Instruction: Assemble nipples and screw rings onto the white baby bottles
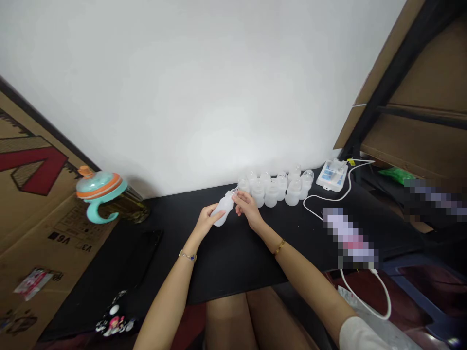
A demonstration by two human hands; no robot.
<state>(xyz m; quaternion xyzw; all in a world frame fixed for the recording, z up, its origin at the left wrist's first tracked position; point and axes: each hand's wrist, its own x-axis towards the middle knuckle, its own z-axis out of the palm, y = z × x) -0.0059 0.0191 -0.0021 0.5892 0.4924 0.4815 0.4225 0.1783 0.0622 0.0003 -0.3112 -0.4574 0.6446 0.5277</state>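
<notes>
My left hand point(208, 219) is wrapped round the body of a small milky-white bottle point(223, 212), which leans up to the right above the black table. At the bottle's top end, my right hand point(246, 204) has its fingers closed around a clear cap point(234, 191); whether the cap sits fully on the neck cannot be made out. Just beyond my right hand, several similar white bottles point(270, 193) with clear domed caps stand upright in a cluster near the wall.
A teal and orange lidded jug point(105, 189) stands at the left, close to a dark phone-like slab point(148, 248) with a charm strap. To the right lie a white power strip point(331, 175), a white cable point(348, 187) and a blurred-out device point(348, 238) on the black table point(233, 262).
</notes>
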